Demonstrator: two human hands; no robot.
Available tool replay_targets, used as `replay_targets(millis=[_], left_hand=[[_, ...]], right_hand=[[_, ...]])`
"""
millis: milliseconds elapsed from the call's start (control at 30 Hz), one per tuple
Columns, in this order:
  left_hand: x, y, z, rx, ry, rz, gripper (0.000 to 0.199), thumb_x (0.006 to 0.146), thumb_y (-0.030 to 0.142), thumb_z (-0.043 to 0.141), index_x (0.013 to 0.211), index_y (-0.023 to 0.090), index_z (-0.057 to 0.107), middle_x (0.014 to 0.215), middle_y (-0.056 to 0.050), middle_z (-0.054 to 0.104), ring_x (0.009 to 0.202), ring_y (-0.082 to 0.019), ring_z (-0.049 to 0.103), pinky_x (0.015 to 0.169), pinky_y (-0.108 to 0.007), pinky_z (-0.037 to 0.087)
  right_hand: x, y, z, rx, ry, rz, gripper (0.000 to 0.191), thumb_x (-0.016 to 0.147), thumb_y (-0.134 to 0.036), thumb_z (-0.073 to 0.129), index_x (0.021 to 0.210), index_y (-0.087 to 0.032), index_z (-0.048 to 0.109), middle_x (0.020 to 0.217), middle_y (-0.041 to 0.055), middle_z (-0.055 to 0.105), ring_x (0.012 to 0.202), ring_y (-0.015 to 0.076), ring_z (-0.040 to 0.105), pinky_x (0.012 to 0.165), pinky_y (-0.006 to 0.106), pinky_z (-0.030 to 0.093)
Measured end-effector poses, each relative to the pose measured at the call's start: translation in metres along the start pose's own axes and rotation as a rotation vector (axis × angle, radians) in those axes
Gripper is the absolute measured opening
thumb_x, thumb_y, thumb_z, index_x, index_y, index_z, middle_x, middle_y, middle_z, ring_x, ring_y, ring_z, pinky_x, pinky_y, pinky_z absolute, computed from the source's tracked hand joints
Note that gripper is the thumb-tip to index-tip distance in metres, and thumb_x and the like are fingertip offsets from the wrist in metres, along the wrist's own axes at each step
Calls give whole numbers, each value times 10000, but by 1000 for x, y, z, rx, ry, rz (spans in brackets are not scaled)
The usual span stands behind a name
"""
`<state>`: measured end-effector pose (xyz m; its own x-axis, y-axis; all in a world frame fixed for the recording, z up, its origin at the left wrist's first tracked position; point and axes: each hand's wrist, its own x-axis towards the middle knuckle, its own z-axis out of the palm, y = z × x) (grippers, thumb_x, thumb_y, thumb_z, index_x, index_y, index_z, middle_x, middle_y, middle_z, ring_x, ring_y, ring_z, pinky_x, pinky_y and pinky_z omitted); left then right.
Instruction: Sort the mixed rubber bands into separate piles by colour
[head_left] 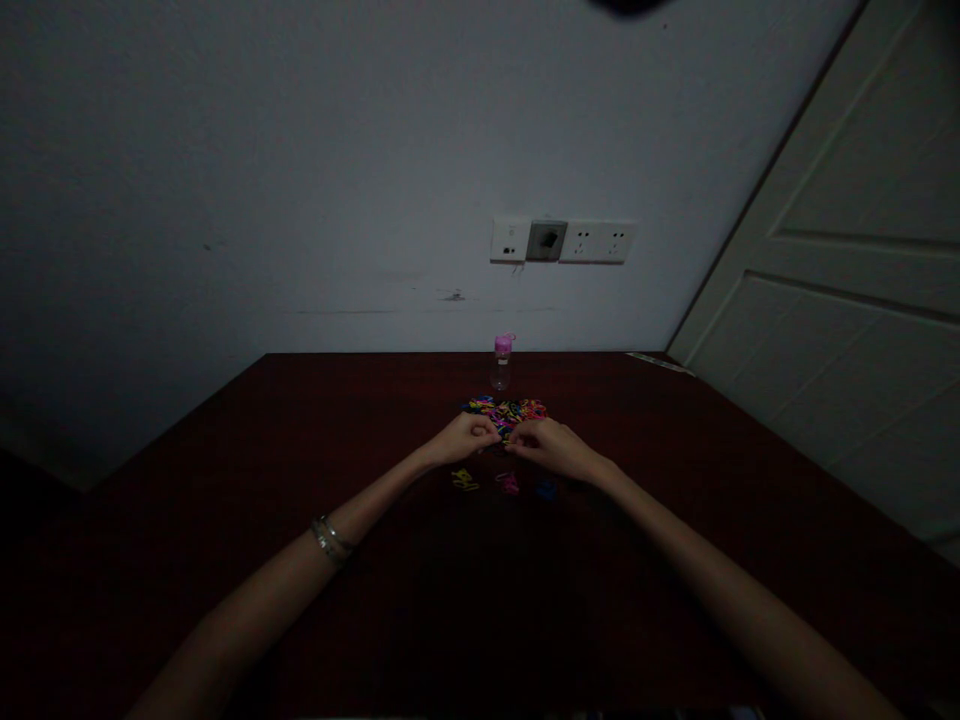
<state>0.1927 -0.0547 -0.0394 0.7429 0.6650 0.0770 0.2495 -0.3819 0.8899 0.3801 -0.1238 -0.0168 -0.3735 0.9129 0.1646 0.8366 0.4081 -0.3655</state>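
On the smooth, dark-red desk (352, 410), left hand (463, 437) and right hand (553, 447) curl their fingers, almost pinched, at the near edge of the tangled clip pile (508, 411); what they hold, I cannot tell. Behind the pile stands a clear bottle (501, 374); before the pile lie thin yellow clips (464, 480), pink clips (510, 483), blue clips (546, 490).

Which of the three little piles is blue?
The rightmost little pile is blue; the leftmost pile is yellow, and the middle pile is pink.
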Motion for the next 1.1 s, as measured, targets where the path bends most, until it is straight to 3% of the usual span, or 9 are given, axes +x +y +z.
replay_targets(millis=[233, 400, 500, 633, 900, 1100], left_hand=[[-4, 2, 1, -39, -52, -65, 315, 734, 425, 523, 765, 113, 555, 597, 8, 554, 345, -40, 403, 348, -168, 270], [-1, -4, -3, 6, -6, -48, 305, 728, 409, 536, 755, 110, 594, 564, 18, 539, 375, -45, 392, 380, -176, 277], [1, -7, -8, 55, 71, 7, 269, 706, 369, 570, 712, 105, 622, 600, 3, 566, 491, -67, 452, 479, -187, 335], [5, -11, -15, 89, 139, 38, 244, 697, 343, 579, 695, 106, 636, 667, -17, 603, 611, -97, 500, 581, -205, 371], [11, -8, -11, 137, 163, 32, 221, 706, 303, 575, 729, 95, 646, 700, -39, 614, 642, -115, 507, 589, -216, 380], [15, -8, -4, 109, 116, 68, 214, 714, 287, 556, 722, 88, 636, 689, -33, 596, 632, -106, 490, 584, -208, 375]], right_hand=[[1, 4, 1, -20, -10, 0, 217, 811, -343, 465, 810, -209, 635, 759, 14, 651, 665, 125, 559, 541, 196, 320], [-2, 9, 0, -17, -8, 15, 218, 814, -337, 461, 819, -207, 635, 769, 17, 646, 656, 121, 555, 538, 194, 319], [-5, 8, 1, -19, -5, 18, 209, 809, -330, 468, 801, -203, 633, 765, 13, 643, 641, 115, 546, 523, 194, 306], [-4, -3, 7, -10, -23, -45, 204, 804, -335, 483, 782, -204, 637, 727, 7, 638, 633, 113, 542, 536, 199, 306], [7, -29, 28, 38, -126, -210, 217, 799, -363, 496, 857, -220, 650, 778, 11, 649, 678, 118, 562, 561, 197, 327], [1, -18, 18, 119, -110, -197, 271, 794, -411, 495, 880, -202, 645, 754, 16, 642, 643, 113, 547, 581, 198, 358]])
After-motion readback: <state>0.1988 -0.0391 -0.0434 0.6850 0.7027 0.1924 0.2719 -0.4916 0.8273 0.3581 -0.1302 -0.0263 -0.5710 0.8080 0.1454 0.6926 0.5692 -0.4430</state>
